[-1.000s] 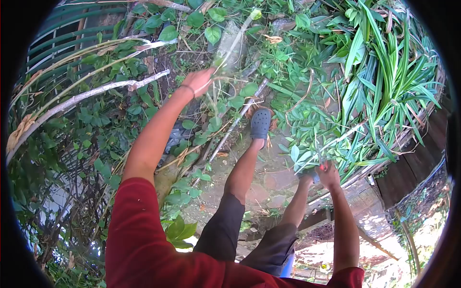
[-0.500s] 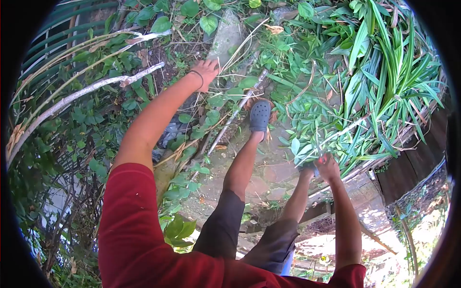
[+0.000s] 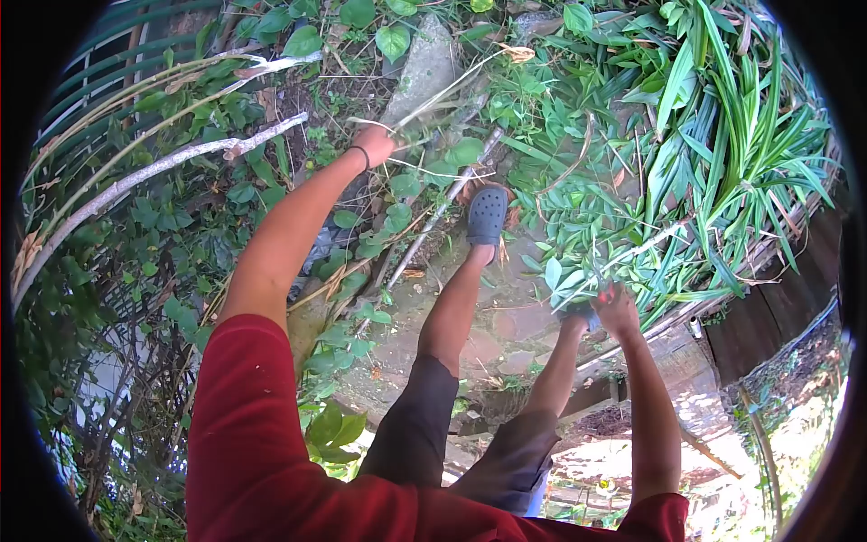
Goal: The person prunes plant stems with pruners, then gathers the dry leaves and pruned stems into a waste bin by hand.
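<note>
My left hand (image 3: 375, 144) is closed around a bundle of thin dry stems (image 3: 433, 107), which stick out to the upper right over a flat grey stone (image 3: 426, 63). A dark band circles that wrist. Lower right, my right hand (image 3: 616, 312) grips a small tool with a red handle (image 3: 603, 296); its working end is lost among the leaves. Beside the right hand lie cut leafy branches (image 3: 578, 271). One foot, in a dark clog (image 3: 488, 215), stands between the two hands.
Long strap-leaved plants (image 3: 713, 163) fill the right side. Pale bare branches (image 3: 181, 167) arch across the left near a green slatted fence (image 3: 117, 54). A thin pole (image 3: 442, 208) lies by the clog. Broken paving (image 3: 506, 325) is underfoot.
My left hand has closed on the dry stems and pulled them slightly down and to the left. My right hand has stayed almost where it was.
</note>
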`<state>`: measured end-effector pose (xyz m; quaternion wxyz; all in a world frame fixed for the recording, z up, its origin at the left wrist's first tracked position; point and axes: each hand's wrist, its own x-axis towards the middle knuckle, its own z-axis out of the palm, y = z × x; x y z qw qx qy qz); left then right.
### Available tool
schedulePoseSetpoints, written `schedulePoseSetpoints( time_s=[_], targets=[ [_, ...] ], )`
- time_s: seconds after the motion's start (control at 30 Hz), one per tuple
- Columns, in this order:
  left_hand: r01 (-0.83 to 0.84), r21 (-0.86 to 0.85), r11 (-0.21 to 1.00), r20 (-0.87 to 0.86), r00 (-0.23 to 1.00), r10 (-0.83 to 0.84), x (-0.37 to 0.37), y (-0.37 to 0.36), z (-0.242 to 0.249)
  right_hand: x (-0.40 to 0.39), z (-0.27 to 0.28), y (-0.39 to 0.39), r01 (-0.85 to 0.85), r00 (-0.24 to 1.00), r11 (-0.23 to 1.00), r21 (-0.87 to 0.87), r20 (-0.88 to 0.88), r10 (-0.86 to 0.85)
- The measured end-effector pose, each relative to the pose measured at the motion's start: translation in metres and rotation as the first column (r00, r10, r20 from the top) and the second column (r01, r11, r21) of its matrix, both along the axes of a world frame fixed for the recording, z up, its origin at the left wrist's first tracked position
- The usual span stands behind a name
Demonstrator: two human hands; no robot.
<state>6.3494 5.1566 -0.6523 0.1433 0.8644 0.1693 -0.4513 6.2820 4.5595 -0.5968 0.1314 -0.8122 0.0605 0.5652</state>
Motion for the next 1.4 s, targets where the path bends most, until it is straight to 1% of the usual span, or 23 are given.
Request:
schedulePoseSetpoints(
  time_s=[0.03,0.07,0.1,0.13,0.17,0.2,0.23,0.27,0.3,0.37,0.4,0.43,0.47,0.5,0.57,0.63,0.73,0.8,0.93,1.03,1.07,1.23,1.4],
  targets=[
    [-0.295,-0.096,0.951,-0.109,0.952,0.285,-0.004,0.016,-0.012,0.002,0.003,0.003,0.009,1.000,1.000,-0.008,-0.011,-0.009],
    [-0.185,-0.009,0.983,-0.004,0.983,0.185,-0.001,0.005,0.005,0.001,0.003,0.004,0.008,1.000,1.000,0.001,-0.012,-0.008],
    [-0.791,-0.404,0.460,-0.040,0.518,0.855,-0.025,0.003,-0.009,0.002,0.001,0.003,0.011,1.000,1.000,-0.014,-0.027,-0.011],
    [-0.843,-0.434,0.318,-0.212,0.438,0.873,-0.026,-0.025,0.019,0.005,-0.001,0.001,0.011,0.999,0.999,-0.031,-0.040,-0.012],
    [-0.929,-0.362,-0.074,-0.419,0.092,0.903,-0.036,-0.068,0.046,0.006,-0.004,-0.002,0.008,0.999,1.000,-0.025,-0.034,-0.009],
    [-0.931,-0.364,0.038,-0.417,0.199,0.887,-0.056,-0.098,0.056,0.002,-0.008,-0.004,0.027,0.999,0.999,-0.026,-0.026,-0.028],
    [-0.820,-0.544,0.177,-0.492,0.483,0.725,-0.086,-0.112,0.050,0.002,-0.011,-0.002,0.043,0.999,0.999,-0.024,-0.018,-0.043],
    [-0.818,-0.445,0.364,-0.475,0.560,0.679,-0.091,-0.130,0.056,0.007,-0.004,0.004,0.067,0.997,0.997,-0.029,-0.032,-0.068],
    [-0.730,-0.474,0.492,-0.410,0.678,0.610,-0.090,-0.136,0.061,0.007,-0.005,0.006,0.063,0.998,0.998,-0.028,-0.029,-0.064],
    [-0.352,-0.226,0.908,-0.067,0.936,0.347,-0.064,-0.116,0.076,0.007,-0.005,0.005,0.009,0.999,0.999,0.032,0.034,-0.011],
    [-0.219,-0.570,0.792,0.298,0.843,0.447,-0.068,-0.092,0.056,0.018,0.004,0.012,-0.003,1.000,0.998,0.058,0.006,0.003],
    [-0.385,-0.194,0.903,0.152,0.897,0.415,-0.023,-0.088,0.109,0.025,0.009,0.014,-0.009,1.000,0.999,0.050,0.001,0.009],
    [-0.285,-0.175,0.942,0.266,0.908,0.324,-0.028,-0.042,0.080,0.031,0.011,0.017,-0.023,1.000,0.998,0.054,0.000,0.023],
    [-0.327,-0.041,0.944,0.162,0.930,0.330,-0.005,-0.017,0.097,0.032,0.010,0.021,-0.034,0.999,0.997,0.064,-0.001,0.034],
    [-0.173,0.048,0.984,0.412,0.901,0.138,0.009,0.050,0.088,0.028,-0.007,0.011,-0.039,0.999,0.998,0.058,0.015,0.038],
    [-0.199,0.216,0.956,0.119,0.977,0.177,0.030,0.098,0.086,0.022,-0.019,0.007,-0.026,0.993,1.000,0.015,0.113,0.024],
    [-0.052,0.287,0.957,-0.008,0.998,0.057,0.025,0.119,0.078,0.009,-0.033,0.003,-0.051,0.993,0.999,0.005,0.105,0.050],
    [0.023,0.319,0.947,-0.250,0.966,0.061,0.015,0.114,0.065,0.001,-0.032,0.006,-0.051,0.996,0.999,0.005,0.071,0.051],
    [0.138,0.091,0.986,-0.577,0.814,-0.060,0.012,0.092,0.030,-0.006,-0.027,0.019,-0.107,0.994,0.994,-0.016,0.000,0.107],
    [0.196,0.126,0.973,-0.680,0.730,-0.059,-0.004,0.070,0.011,-0.004,-0.028,0.027,-0.115,0.993,0.993,0.029,0.021,0.114],
    [0.262,0.311,0.914,-0.564,0.824,-0.044,-0.031,0.076,-0.010,-0.001,-0.032,0.028,-0.129,0.991,0.991,0.020,0.031,0.128],
    [0.233,0.287,0.929,-0.494,0.867,-0.064,-0.037,0.088,0.009,0.018,-0.037,0.042,-0.077,0.995,0.996,0.038,0.067,0.075],
    [0.379,0.299,0.876,-0.294,0.910,-0.293,-0.052,0.073,0.024,0.033,-0.028,0.062,-0.080,0.996,0.997,0.022,0.049,0.079]
  ],
)
